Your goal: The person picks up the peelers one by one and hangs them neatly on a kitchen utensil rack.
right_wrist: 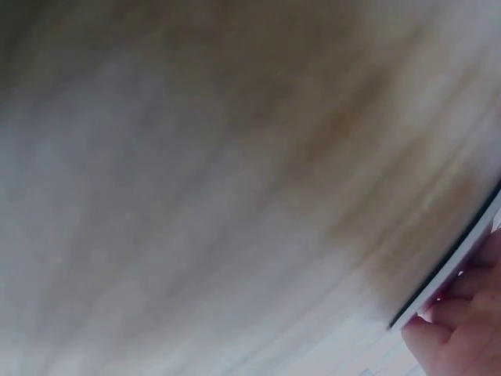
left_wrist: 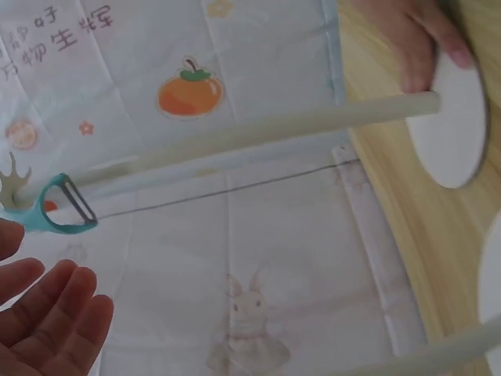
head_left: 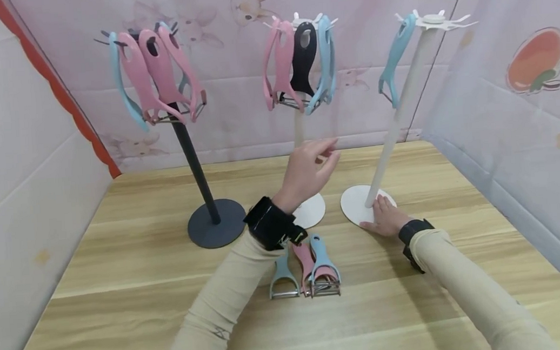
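Note:
My left hand (head_left: 309, 167) is raised in front of the middle stand, fingers loosely bent, holding nothing. In the left wrist view, its fingers (left_wrist: 59, 313) appear just below a blue peeler (left_wrist: 59, 207) that hangs from the right white stand (left_wrist: 258, 133). My right hand (head_left: 387, 216) rests on the round white base (head_left: 352, 200) of that stand, its fingers spread beside the pole. The right wrist view catches the fingers (right_wrist: 462, 337) at the base's edge. From the stand's top hangs a single blue peeler (head_left: 398, 47).
A black stand (head_left: 193, 165) at left carries pink and blue peelers. The middle white stand (head_left: 312, 210) bears pink, black and blue ones. Below the left wrist, several peelers lie on the wooden table (head_left: 137, 293), among them a blue peeler (head_left: 321, 256). Printed cloth walls surround the table.

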Motion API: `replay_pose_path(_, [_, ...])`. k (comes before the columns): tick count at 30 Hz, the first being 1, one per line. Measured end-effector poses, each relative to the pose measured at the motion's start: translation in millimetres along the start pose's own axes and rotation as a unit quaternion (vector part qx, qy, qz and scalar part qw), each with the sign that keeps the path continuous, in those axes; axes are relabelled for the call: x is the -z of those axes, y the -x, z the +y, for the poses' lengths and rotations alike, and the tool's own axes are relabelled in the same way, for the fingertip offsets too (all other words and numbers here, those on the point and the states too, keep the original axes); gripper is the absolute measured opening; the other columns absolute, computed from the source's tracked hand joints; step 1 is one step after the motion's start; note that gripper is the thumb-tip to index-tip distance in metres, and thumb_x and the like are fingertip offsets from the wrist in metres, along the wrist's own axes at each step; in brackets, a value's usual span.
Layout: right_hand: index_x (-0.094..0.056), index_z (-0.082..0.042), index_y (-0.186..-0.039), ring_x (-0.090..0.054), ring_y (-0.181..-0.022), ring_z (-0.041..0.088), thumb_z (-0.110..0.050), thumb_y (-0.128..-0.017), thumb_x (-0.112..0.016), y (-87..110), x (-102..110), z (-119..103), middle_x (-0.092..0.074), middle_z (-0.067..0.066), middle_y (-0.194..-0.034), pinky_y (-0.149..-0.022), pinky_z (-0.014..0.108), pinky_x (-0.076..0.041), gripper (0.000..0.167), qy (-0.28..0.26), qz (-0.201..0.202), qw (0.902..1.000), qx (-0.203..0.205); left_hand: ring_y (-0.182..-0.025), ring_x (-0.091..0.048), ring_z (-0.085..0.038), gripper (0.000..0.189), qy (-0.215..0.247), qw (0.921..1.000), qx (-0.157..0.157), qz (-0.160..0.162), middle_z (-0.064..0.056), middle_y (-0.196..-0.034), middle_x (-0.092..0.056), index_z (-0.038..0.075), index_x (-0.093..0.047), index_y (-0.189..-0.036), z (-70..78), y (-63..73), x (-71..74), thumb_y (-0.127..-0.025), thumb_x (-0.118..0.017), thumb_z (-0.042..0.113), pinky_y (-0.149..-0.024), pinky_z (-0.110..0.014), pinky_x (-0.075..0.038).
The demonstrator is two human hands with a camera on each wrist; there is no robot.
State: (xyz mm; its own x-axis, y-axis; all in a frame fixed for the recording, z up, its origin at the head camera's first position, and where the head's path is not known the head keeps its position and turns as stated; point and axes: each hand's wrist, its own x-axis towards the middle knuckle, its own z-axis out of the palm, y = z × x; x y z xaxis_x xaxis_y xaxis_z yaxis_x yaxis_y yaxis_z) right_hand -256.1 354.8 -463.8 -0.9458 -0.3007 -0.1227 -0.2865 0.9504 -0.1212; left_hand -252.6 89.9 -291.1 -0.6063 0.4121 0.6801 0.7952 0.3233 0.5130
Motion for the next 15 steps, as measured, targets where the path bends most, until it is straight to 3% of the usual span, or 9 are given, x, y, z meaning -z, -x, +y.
replay_pose_path(7, [-0.025, 0.032, -0.125, -0.018, -0.125, 0.06, -0.05, -0.093, -0.047, 6.0, 8, -11, -0.018, 0.051, -0.131, -0.105, 0.057, -0.019, 0.09, -0.015, 0.012, 0.9998, -0.005, -0.084, -0.065, -0.022, 0.024, -0.07, 0.9948, 0.048, -0.056, -0.014, -0.094, -0.068, -0.002, -0.066, -0.11, -18.7, 36.2, 13.1, -0.089, -0.059, 0.007, -0.071, -0.031, -0.051])
replay_pose_path(11, [-0.027, 0.032, -0.123, -0.021, -0.125, 0.058, -0.043, -0.092, -0.052, 8.6, 13, -18, -0.022, 0.052, -0.129, -0.105, 0.056, -0.02, 0.085, -0.005, 0.02, 0.9998, -0.005, -0.081, -0.063, -0.022, 0.017, -0.118, 0.9797, 0.092, -0.133, -0.011, -0.088, -0.068, 0.001, -0.07, -0.099, -27.0, 56.5, 17.8, -0.089, -0.061, 0.011, -0.07, -0.031, -0.05])
replay_pose_path(15, [-0.027, 0.032, -0.123, -0.023, -0.124, 0.059, -0.05, -0.092, -0.049, 1.7, 2, -8, -0.023, 0.052, -0.127, -0.105, 0.056, -0.021, 0.089, -0.006, 0.034, 0.9994, -0.006, -0.072, -0.06, -0.018, 0.015, -0.158, 0.9591, 0.122, -0.201, -0.008, -0.084, -0.066, 0.003, -0.068, -0.093, -35.2, 79.0, 16.7, -0.088, -0.062, 0.016, -0.061, -0.027, -0.047])
